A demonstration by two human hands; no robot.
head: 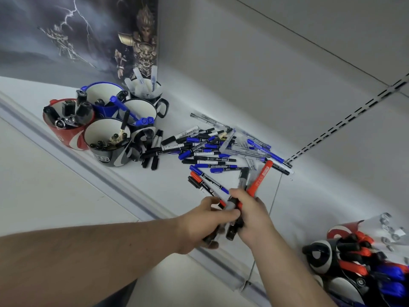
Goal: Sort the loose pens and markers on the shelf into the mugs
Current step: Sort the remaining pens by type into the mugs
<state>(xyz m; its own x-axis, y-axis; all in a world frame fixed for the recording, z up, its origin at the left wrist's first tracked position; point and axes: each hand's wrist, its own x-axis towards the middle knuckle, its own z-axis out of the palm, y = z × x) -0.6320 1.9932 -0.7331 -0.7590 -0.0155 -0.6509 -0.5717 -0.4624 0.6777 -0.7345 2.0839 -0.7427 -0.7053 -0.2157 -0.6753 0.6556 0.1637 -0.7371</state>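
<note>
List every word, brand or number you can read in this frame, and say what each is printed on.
"Permanent Marker", only faintly legible: on the blue marker at the near edge of the loose pile.
Red marker gripped by the right hand: white print, too blurred to read.
Grey mug: badge near the base, unreadable.
Other pen barrels: print too small.

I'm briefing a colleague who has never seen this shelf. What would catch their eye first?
The pile of loose pens sprawled across the middle of the shelf, with the cluster of mugs to its left. In front, the left hand and right hand grip a bunch of markers.
</note>
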